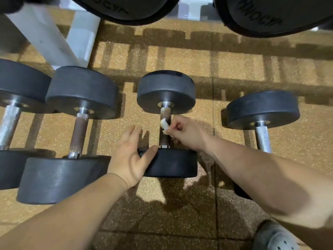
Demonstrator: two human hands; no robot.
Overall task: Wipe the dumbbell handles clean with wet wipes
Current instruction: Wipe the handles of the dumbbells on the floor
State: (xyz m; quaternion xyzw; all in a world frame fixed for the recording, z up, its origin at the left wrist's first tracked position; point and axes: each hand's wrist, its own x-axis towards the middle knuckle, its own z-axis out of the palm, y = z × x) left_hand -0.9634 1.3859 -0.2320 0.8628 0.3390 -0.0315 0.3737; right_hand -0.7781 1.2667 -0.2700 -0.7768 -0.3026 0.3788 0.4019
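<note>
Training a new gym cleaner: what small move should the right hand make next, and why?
Probably rub the wet wipe down the handle toward the near head: the right hand pinches it mid-handle, the stretch below looks brown, and the left hand braces that head.

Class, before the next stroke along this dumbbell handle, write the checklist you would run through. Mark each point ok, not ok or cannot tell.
1. Wipe held: the right hand pinches the white wipe. Ok.
2. Wipe on the metal: it touches the handle about mid length. Ok.
3. Dumbbell steadied: the left hand rests on the near head, thumb over its edge. Ok.
4. Handle clean: dark brown along most of its length. Not ok.
5. Wipe moist enough: cannot tell.
6. Room to work: the neighbouring dumbbell on the left lies apart. Ok.
</note>
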